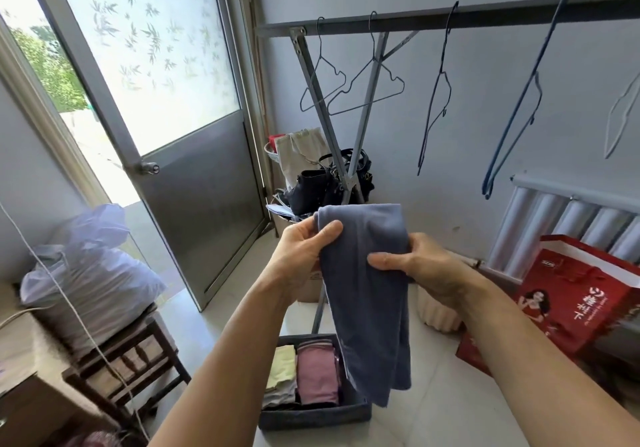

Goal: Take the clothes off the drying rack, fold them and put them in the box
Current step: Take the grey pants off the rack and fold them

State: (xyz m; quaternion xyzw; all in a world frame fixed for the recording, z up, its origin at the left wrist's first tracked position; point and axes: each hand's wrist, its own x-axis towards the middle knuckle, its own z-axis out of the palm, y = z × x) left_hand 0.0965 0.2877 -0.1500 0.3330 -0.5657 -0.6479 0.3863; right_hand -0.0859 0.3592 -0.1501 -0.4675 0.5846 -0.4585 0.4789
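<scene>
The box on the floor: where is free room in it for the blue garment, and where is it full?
The box is full at left and middle: yellow-green folded cloth, pink folded cloth. Any room is by its right wall, but the hanging blue garment, held by left hand and right hand, hides it.

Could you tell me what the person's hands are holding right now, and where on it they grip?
Both hands grip the blue garment near its folded top: left hand at the left edge, right hand at the right edge.
</scene>
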